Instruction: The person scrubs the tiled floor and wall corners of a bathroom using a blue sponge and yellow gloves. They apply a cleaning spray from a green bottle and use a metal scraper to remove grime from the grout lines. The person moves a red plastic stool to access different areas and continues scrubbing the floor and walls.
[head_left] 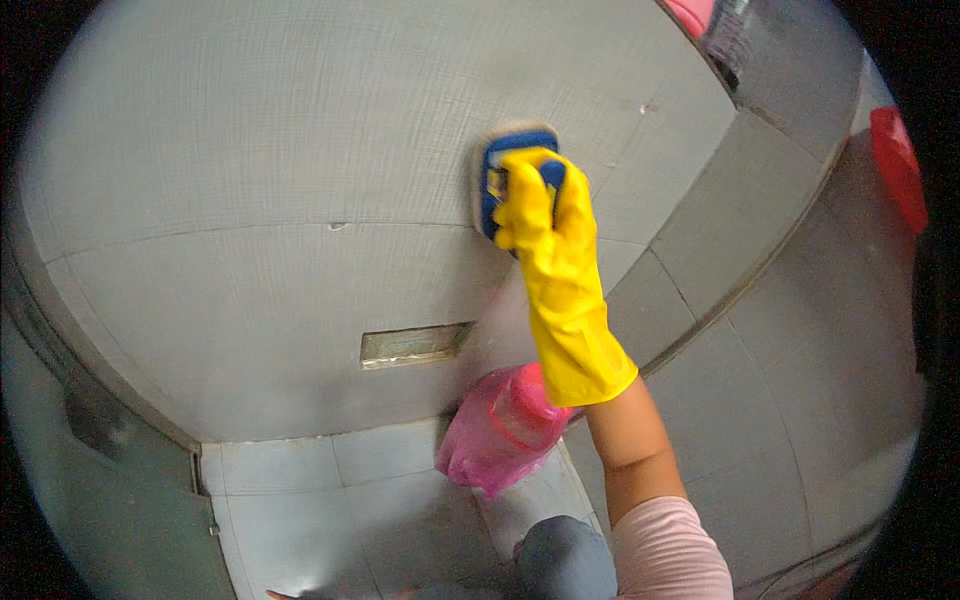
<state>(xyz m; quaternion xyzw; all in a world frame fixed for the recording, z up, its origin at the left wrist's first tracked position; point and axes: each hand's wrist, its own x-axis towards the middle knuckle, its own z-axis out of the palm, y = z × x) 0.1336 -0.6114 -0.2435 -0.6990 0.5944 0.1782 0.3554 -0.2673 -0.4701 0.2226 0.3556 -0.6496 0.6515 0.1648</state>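
My right hand [545, 215], in a long yellow rubber glove, is closed around the handle of a blue scrubbing brush [490, 205]. The pale edge of the brush is blurred, and its face lies against the light grey tiled wall [250, 150]. Glove and forearm reach up from the lower right, with a pale pink sleeve at the elbow. My left hand does not show clearly; only a small skin-coloured tip appears at the lower edge, and I cannot tell what it belongs to.
Below my right arm stands a pink bin [510, 430] with a pink plastic bag, on the tiled floor [280, 470]. A rectangular recess [415, 345] is set low in the wall. A grey-green door [120, 490] is at left; a red object [897, 165] is at far right.
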